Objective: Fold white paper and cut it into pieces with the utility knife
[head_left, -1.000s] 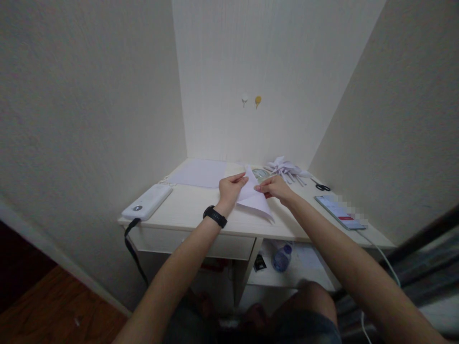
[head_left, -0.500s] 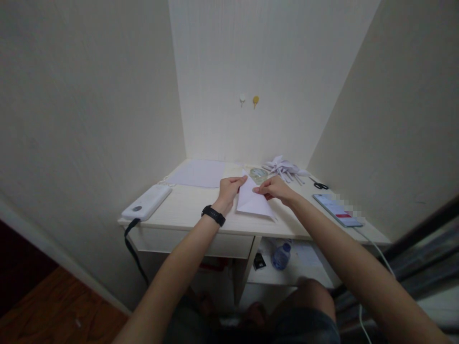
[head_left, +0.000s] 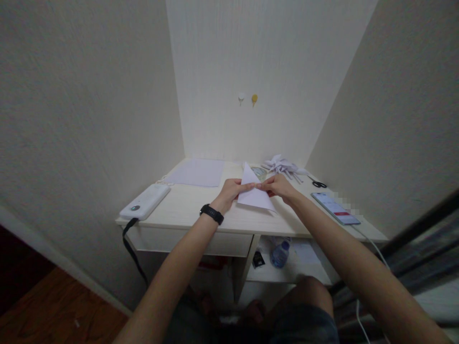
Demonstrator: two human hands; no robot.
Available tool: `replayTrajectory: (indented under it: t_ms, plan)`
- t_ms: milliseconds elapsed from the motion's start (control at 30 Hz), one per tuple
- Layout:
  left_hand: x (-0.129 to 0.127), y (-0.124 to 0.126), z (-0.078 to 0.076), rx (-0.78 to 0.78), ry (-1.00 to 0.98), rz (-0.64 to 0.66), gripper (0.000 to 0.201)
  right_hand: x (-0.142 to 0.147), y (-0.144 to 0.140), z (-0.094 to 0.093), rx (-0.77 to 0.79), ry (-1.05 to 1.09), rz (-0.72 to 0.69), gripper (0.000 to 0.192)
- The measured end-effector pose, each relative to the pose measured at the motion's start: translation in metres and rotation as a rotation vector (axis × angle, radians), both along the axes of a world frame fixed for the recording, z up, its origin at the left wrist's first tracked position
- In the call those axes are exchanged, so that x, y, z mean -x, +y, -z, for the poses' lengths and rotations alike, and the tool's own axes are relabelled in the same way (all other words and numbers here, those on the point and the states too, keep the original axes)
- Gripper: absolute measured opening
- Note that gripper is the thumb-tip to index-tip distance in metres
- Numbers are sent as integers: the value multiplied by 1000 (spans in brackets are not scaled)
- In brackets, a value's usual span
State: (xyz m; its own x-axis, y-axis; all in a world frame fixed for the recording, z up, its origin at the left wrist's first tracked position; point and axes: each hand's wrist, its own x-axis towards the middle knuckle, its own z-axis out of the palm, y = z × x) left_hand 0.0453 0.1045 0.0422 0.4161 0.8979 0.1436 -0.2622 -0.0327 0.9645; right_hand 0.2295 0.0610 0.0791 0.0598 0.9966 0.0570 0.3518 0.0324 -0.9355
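Observation:
A folded sheet of white paper (head_left: 253, 199), roughly triangular with its tip pointing away from me, is held up over the desk between both hands. My left hand (head_left: 232, 192) grips its left edge, thumb stretched across the front and fingers behind. From the right, my right hand (head_left: 278, 188) pinches the paper near its middle. The two thumb tips meet or nearly meet on the paper. A black watch band (head_left: 212, 213) circles my left wrist. Behind the paper, partly hidden, lies a roll of clear tape (head_left: 259, 172).
On the white desk (head_left: 193, 205) are a flat paper sheet (head_left: 199, 172), a white device (head_left: 145, 201) with a black strap, a pile of folded paper (head_left: 281, 165), black-handled scissors (head_left: 319, 184) and a cabled phone (head_left: 336, 209). Below, a shelf holds a plastic bottle (head_left: 279, 254).
My left hand has slid from the paper's upper left edge toward its middle, its thumb now beside the right thumb. The paper's tip has risen slightly.

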Motion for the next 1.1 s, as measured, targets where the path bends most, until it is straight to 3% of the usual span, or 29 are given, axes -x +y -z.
replayTrajectory:
  t_ms: [167, 367, 1100]
  plan:
    - [0, 3, 5, -22, 41, -74, 38, -3, -7, 0, 99, 48, -41, 34]
    - [1, 3, 5, -9, 38, -33, 38, -3, -10, 4, 93, 75, -29, 32]
    - [2, -1, -1, -12, 10, -135, 24, -13, -21, 19, 87, 34, -113, 48]
